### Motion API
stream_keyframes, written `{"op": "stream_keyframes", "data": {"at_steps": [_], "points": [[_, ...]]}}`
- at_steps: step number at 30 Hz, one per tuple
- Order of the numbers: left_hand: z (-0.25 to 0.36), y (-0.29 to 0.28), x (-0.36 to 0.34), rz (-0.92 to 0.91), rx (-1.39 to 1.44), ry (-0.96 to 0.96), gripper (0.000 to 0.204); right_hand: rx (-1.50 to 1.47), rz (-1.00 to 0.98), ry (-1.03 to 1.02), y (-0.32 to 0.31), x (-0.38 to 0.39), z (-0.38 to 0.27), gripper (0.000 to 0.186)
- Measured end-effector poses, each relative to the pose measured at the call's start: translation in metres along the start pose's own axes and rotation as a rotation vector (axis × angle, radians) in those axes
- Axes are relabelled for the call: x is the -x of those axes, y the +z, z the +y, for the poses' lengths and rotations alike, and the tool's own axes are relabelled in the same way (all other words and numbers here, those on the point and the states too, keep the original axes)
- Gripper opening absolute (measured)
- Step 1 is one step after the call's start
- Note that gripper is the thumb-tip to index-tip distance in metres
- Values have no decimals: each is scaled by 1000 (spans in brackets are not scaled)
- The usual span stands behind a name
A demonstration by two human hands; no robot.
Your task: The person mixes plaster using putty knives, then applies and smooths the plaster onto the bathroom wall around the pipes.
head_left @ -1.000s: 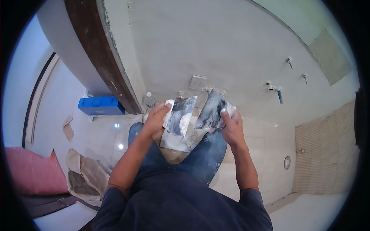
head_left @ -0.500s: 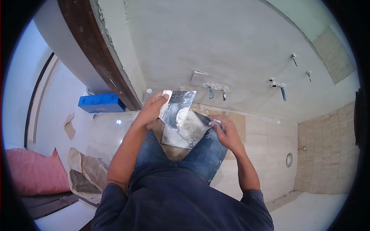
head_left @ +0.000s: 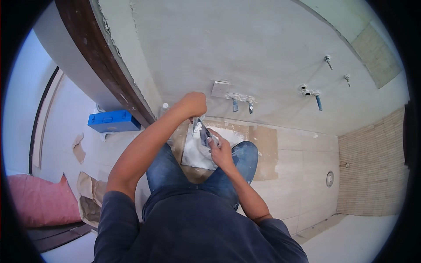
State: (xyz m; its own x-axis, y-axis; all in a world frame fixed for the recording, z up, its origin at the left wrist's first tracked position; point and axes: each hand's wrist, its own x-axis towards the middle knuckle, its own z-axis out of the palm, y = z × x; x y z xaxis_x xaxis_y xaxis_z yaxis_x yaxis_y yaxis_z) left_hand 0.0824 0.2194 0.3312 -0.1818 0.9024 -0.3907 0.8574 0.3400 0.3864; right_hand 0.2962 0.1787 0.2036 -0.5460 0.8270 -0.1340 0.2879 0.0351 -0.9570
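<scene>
My left hand (head_left: 194, 104) is closed at the top of a thin metal putty plate (head_left: 195, 126), turned nearly edge-on so that little of its face shows. My right hand (head_left: 221, 151) grips a putty knife (head_left: 204, 134) with a dark blade. White putty clings along the blade, which points up and left against or very near the plate; I cannot tell whether they touch. Both tools are above a white-smeared board (head_left: 193, 154) on the floor between my knees.
Brown cardboard (head_left: 265, 153) lies under the board, by a grey wall (head_left: 245, 48) with blue-capped pipe stubs (head_left: 235, 105). A blue toolbox (head_left: 113, 121) stands left past the dark door frame (head_left: 94, 52). Torn paper (head_left: 90, 193) and a pink sack (head_left: 41, 197) lie lower left; a drain (head_left: 330, 179) is right.
The plate has gone from face-up to nearly edge-on as my left hand turned over and rose. My right hand has moved left and brought the knife to the plate.
</scene>
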Motion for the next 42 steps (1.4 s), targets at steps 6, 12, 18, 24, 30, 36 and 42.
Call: {"op": "stream_keyframes", "data": {"at_steps": [6,12,18,24,30,36,42], "points": [[-11,13,-23,37,-208,-8,25,-398,-202,167,23,7,20,42],[-71,21,-45,461,-224,11,25,-843,-510,391,13,19,12,36],[-157,-84,42,917,-553,157,32,-1131,-306,253,-63,13,8,35],[-228,-227,132,1356,-665,726,30,-774,380,-25,-191,-31,71,38],[-272,-258,116,1405,-653,602,36,-382,989,-131,-315,-89,109,40],[-257,-239,90,1578,-543,666,45,-42,1237,-88,-368,-144,102,38],[-265,-245,99,1509,-549,737,44,131,1329,-166,-401,-173,98,37]]}}
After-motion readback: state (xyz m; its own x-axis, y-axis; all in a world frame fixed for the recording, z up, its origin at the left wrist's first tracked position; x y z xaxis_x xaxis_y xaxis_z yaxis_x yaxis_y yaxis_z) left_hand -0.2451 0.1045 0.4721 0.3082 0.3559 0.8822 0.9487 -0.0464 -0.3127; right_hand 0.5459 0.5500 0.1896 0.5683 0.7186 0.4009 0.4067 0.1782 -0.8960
